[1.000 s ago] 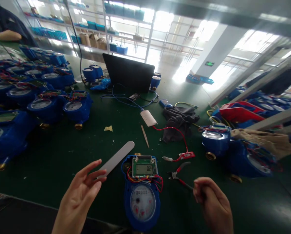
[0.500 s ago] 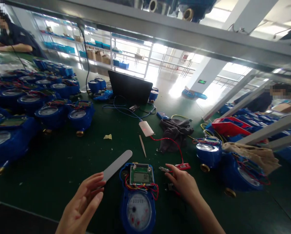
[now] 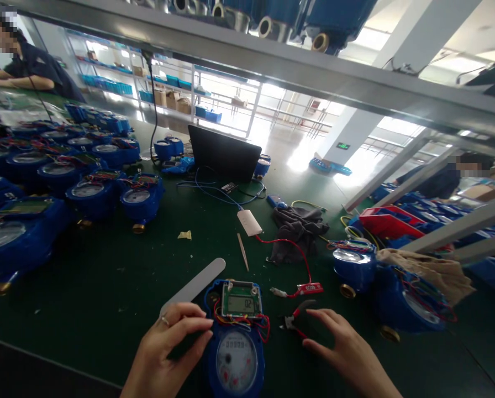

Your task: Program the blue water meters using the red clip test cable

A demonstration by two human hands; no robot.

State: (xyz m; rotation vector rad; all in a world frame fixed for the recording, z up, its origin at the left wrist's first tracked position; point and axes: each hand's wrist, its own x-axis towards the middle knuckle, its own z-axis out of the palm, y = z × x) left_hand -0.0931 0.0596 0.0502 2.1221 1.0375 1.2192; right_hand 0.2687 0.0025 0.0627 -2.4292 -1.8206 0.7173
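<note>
In front of me stands a blue water meter (image 3: 236, 362), its small LCD circuit board (image 3: 242, 301) showing 0.2 and thin coloured wires looping at its edge. My left hand (image 3: 168, 345) is at the meter's left side, thumb and fingers curved but apart, holding nothing. A flat pale-grey strip (image 3: 195, 282) lies just beyond it, its near end behind the fingers. My right hand (image 3: 341, 342) is open at the right, thumb and fingers spread around the handles of small red-handled side cutters (image 3: 289, 322) lying on the table, without visible grip on them.
Beyond lie a red display module (image 3: 310, 288) on a cable, a white box (image 3: 249, 222), tweezers (image 3: 243, 252) and a dark cloth (image 3: 299, 229). Blue meters (image 3: 140, 199) crowd the left; more (image 3: 355, 265) stand right. A laptop (image 3: 225, 153) is behind, under a metal shelf (image 3: 247, 52).
My left hand has moved right to the meter's edge, away from the grey strip. My right hand has drawn back from the module's cable connector toward the cutters, now more exposed.
</note>
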